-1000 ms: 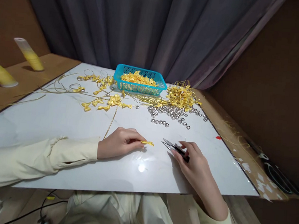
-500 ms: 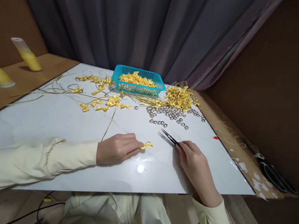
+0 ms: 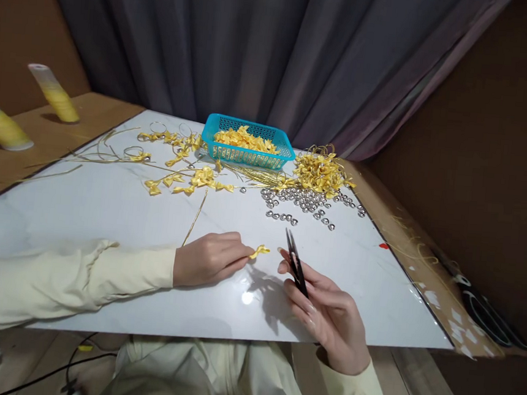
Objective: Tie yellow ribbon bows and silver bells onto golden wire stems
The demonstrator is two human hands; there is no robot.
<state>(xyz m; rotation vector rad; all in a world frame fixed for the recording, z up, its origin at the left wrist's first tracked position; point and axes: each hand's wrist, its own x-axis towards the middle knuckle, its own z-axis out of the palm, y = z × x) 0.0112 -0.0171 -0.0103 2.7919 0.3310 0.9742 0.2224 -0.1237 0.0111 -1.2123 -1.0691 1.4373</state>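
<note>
My left hand (image 3: 214,259) rests on the white board, its fingertips pinching a small yellow ribbon bow (image 3: 260,251). To the right, my right hand (image 3: 327,310) is turned palm up with black tweezers (image 3: 298,265) lying across its fingers, tips pointing away from me. A short gap separates the hand from the bow. Just beyond the tweezers lie many small silver beads (image 3: 307,200). A gold cord (image 3: 196,216) runs out from behind my left wrist toward several loose yellow bows (image 3: 203,177).
At the back stands a turquoise basket (image 3: 248,161) of yellow bows. Beside it is a heap of bows on gold cords (image 3: 323,172). Two yellow ribbon rolls (image 3: 60,100) stand at the left. Black-handled scissors (image 3: 484,312) lie off the board's right edge (image 3: 412,290).
My right hand has rolled palm up and shifted slightly left, so the tweezers now point more straight away from me. My left hand keeps the bow in about the same place.
</note>
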